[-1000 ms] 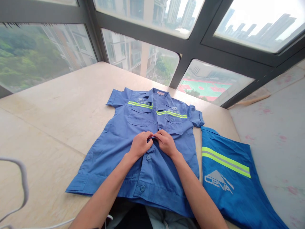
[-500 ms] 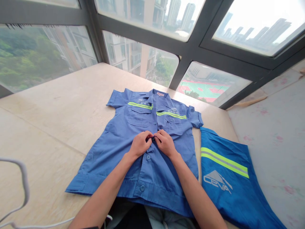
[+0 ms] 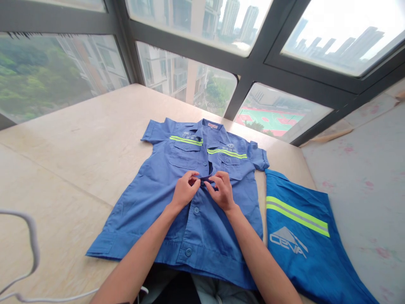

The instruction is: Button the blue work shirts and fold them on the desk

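A blue short-sleeved work shirt [image 3: 142, 198] lies face up with its collar away from me. Yellow-green reflective stripes cross its chest above two pockets. My left hand [image 3: 186, 188] pinches the front placket at mid-shirt. Opposite it, my right hand [image 3: 221, 189] has thumb and fingers curled around the other front edge, slightly apart from the left. The fabric between them is lifted, and a dark gap shows just above. Whatever button lies at the fingertips is mostly hidden. Lower down, a button [image 3: 196, 210] and a hem button [image 3: 189, 252] sit on the placket.
To the right lies a folded brighter blue garment [image 3: 297, 211] with a reflective band and a mirrored-looking logo. A white cable [image 3: 33, 240] loops at the left over the pale stone surface [image 3: 63, 169]. Framed windows [image 3: 190, 76] rise behind; a floral wall [image 3: 363, 190] bounds the right.
My right hand has shifted slightly right and its fingers have spread more. The gap in the shirt front has widened. My left hand stays nearly in place.
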`<act>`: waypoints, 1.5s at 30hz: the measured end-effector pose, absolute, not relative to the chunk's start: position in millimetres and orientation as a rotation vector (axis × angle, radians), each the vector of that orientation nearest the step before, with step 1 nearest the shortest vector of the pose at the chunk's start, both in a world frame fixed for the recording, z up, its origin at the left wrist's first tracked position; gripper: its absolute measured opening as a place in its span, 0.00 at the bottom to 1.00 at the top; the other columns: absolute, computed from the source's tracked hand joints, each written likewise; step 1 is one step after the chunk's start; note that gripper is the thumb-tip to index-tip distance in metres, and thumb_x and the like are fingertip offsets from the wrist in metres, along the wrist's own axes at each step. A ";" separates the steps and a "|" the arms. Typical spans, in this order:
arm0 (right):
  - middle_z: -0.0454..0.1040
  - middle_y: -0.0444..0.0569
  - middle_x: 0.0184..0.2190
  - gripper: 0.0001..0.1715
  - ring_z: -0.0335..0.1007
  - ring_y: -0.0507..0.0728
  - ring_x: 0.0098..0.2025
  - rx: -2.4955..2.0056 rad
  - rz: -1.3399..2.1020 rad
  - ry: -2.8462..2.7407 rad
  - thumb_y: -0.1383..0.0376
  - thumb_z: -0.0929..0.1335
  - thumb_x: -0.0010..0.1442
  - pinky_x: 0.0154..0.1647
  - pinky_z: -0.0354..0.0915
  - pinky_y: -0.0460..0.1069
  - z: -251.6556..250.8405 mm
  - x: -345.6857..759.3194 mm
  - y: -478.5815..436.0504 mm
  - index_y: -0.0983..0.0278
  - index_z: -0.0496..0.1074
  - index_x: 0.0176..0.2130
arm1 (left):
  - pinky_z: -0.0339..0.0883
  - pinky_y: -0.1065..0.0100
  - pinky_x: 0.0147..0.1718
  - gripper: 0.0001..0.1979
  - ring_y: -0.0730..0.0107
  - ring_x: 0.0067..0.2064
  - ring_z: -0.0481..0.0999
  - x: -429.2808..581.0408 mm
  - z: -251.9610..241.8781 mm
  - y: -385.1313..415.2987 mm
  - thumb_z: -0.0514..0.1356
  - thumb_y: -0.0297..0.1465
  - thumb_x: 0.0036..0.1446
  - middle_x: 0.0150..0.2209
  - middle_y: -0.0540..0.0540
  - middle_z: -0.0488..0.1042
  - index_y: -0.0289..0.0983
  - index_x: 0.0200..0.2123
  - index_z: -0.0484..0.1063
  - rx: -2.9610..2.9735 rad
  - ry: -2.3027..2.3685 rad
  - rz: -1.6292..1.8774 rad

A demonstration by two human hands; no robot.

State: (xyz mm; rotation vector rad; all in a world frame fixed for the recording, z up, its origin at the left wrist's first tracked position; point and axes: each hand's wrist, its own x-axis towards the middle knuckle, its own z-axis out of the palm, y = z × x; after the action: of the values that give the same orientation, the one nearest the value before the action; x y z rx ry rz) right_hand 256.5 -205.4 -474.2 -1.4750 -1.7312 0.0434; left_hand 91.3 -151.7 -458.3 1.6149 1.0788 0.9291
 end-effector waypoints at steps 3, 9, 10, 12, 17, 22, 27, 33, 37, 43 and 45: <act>0.69 0.51 0.37 0.09 0.69 0.54 0.34 -1.420 0.130 -1.828 0.59 0.68 0.64 0.34 0.69 0.48 -474.3 256.6 -203.5 0.60 0.75 0.41 | 0.70 0.68 0.35 0.11 0.68 0.32 0.78 90.7 -458.4 -151.1 0.58 0.33 0.55 0.30 0.50 0.79 0.36 0.42 0.72 1.614 1.088 0.934; 0.73 0.50 0.36 0.11 0.70 0.53 0.33 -1.353 0.197 -1.957 0.60 0.66 0.67 0.34 0.67 0.47 -472.0 254.5 -200.7 0.61 0.74 0.45 | 0.69 0.68 0.35 0.11 0.67 0.33 0.78 88.4 -461.9 -149.3 0.57 0.33 0.58 0.30 0.49 0.79 0.36 0.44 0.72 1.611 1.049 0.903; 0.73 0.50 0.36 0.11 0.70 0.53 0.33 -1.351 0.193 -1.963 0.61 0.65 0.67 0.34 0.67 0.47 -471.9 254.2 -200.7 0.61 0.74 0.45 | 0.69 0.68 0.35 0.12 0.67 0.33 0.78 88.1 -462.8 -149.1 0.57 0.33 0.59 0.30 0.49 0.79 0.36 0.44 0.71 1.625 1.042 0.899; 0.73 0.50 0.35 0.10 0.70 0.53 0.32 -1.340 0.180 -1.981 0.62 0.65 0.67 0.34 0.67 0.47 -472.0 254.1 -200.9 0.62 0.74 0.43 | 0.70 0.67 0.38 0.12 0.67 0.35 0.78 87.4 -463.4 -149.1 0.56 0.32 0.60 0.31 0.48 0.79 0.36 0.46 0.71 1.702 1.050 0.894; 0.73 0.50 0.32 0.12 0.70 0.54 0.34 -1.368 0.119 -1.957 0.63 0.62 0.69 0.36 0.67 0.48 -474.0 255.9 -200.2 0.62 0.74 0.39 | 0.68 0.62 0.45 0.12 0.60 0.43 0.76 84.1 -454.9 -150.9 0.53 0.29 0.63 0.40 0.42 0.78 0.38 0.47 0.73 2.177 1.170 0.687; 0.74 0.49 0.32 0.11 0.70 0.54 0.34 -1.336 0.183 -2.041 0.61 0.64 0.68 0.36 0.66 0.48 -474.8 256.0 -198.7 0.62 0.74 0.40 | 0.66 0.60 0.49 0.17 0.57 0.48 0.73 82.1 -447.4 -151.6 0.54 0.25 0.61 0.46 0.39 0.77 0.36 0.52 0.71 2.396 1.160 0.454; 0.74 0.50 0.33 0.12 0.70 0.55 0.34 -1.381 0.111 -2.100 0.62 0.63 0.68 0.35 0.66 0.48 -474.2 254.2 -197.1 0.62 0.75 0.40 | 0.65 0.58 0.49 0.18 0.55 0.48 0.71 82.7 -444.1 -154.5 0.51 0.23 0.61 0.46 0.38 0.76 0.36 0.52 0.71 2.503 1.150 0.403; 0.74 0.50 0.34 0.14 0.71 0.55 0.35 -1.418 0.030 -2.131 0.60 0.63 0.68 0.36 0.66 0.48 -474.4 252.7 -196.8 0.62 0.76 0.41 | 0.65 0.59 0.48 0.21 0.57 0.49 0.70 85.5 -437.6 -159.1 0.50 0.19 0.58 0.51 0.39 0.71 0.39 0.53 0.69 2.528 1.195 0.452; 0.74 0.51 0.33 0.12 0.70 0.55 0.34 -1.471 -0.061 -2.177 0.62 0.63 0.68 0.36 0.65 0.48 -474.4 251.2 -196.5 0.63 0.75 0.41 | 0.65 0.59 0.45 0.15 0.56 0.47 0.69 87.1 -436.3 -160.1 0.50 0.20 0.58 0.46 0.39 0.72 0.36 0.45 0.70 2.559 1.243 0.451; 0.72 0.49 0.32 0.10 0.69 0.53 0.33 -1.519 -0.110 -2.204 0.67 0.63 0.66 0.35 0.63 0.46 -474.9 248.4 -195.3 0.63 0.75 0.38 | 0.66 0.59 0.45 0.13 0.56 0.49 0.71 87.0 -440.4 -158.2 0.50 0.22 0.60 0.49 0.38 0.72 0.37 0.42 0.72 2.586 1.191 0.351; 0.73 0.48 0.32 0.09 0.70 0.53 0.33 -1.582 -0.093 -2.188 0.67 0.64 0.65 0.35 0.63 0.45 -473.5 246.6 -195.1 0.63 0.75 0.38 | 0.66 0.59 0.45 0.12 0.56 0.49 0.72 86.5 -440.4 -157.7 0.50 0.23 0.61 0.48 0.37 0.74 0.37 0.41 0.73 2.569 1.185 0.328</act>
State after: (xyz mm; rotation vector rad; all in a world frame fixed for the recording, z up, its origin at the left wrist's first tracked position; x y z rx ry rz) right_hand 246.6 -195.1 -473.5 -1.5815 -2.1881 -0.0931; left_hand 86.5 -157.7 -440.4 2.5694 1.1850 0.3284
